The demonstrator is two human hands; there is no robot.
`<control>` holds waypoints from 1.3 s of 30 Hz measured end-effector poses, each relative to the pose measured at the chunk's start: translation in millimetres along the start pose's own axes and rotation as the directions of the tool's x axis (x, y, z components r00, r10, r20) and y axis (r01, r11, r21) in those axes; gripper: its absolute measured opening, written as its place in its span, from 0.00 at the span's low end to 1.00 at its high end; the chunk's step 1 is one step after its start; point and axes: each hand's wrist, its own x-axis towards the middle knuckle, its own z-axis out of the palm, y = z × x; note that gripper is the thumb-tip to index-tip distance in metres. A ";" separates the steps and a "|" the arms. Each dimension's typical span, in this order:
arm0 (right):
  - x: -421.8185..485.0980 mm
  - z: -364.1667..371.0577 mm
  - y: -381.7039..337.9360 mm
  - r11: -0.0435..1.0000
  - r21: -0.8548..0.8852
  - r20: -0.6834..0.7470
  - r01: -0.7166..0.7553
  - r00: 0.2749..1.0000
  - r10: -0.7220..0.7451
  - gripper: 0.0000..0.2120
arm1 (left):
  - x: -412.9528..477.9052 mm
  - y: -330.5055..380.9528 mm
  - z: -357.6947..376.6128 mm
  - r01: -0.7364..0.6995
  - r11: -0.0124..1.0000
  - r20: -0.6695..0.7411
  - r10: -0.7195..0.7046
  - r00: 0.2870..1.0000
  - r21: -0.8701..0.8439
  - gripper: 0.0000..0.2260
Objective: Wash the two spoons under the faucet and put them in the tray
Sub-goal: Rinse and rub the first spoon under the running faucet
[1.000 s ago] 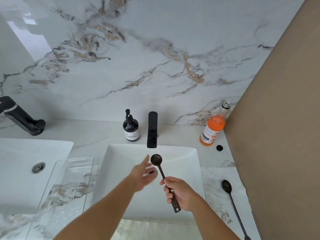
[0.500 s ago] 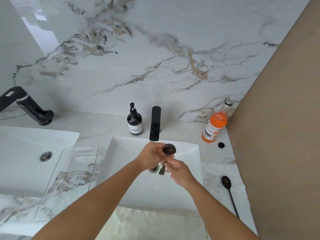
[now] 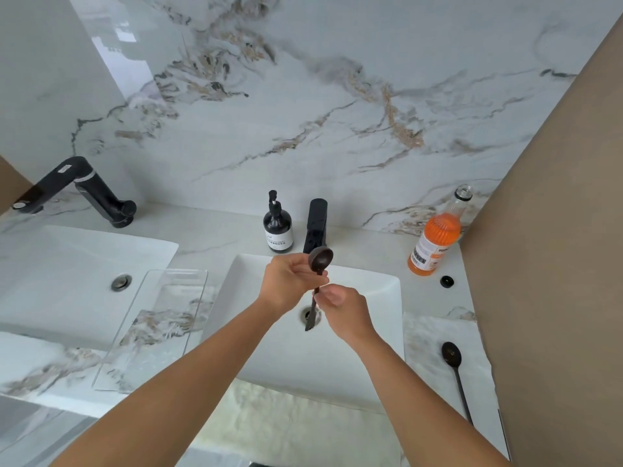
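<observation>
A dark spoon [image 3: 320,261] stands almost upright over the white sink [image 3: 367,332], its bowl just under the black faucet [image 3: 315,227]. My left hand [image 3: 290,281] pinches the neck below the bowl. My right hand [image 3: 344,310] grips the handle lower down; the handle's end pokes out near the drain. No water stream is visible. A second dark spoon [image 3: 453,369] lies on the counter right of the sink. The clear tray [image 3: 155,328] rests on the counter left of the sink.
A black soap dispenser [image 3: 277,227] stands left of the faucet. An orange bottle [image 3: 436,237] and its black cap [image 3: 446,281] sit at the back right. A brown wall [image 3: 556,264] closes off the right. A second sink [image 3: 67,264] with black faucet [image 3: 84,190] lies left.
Both hands have come together on the spoon and lifted it toward the faucet; a second ago only my right hand held it, lower over the basin.
</observation>
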 end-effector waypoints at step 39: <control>-1.9 323.7 -91.5 0.945 -0.036 0.150 -0.326 0.933 0.328 0.10 | -25.7 -97.8 -303.1 0.495 0.868 -0.176 -0.493 0.852 -0.037 0.06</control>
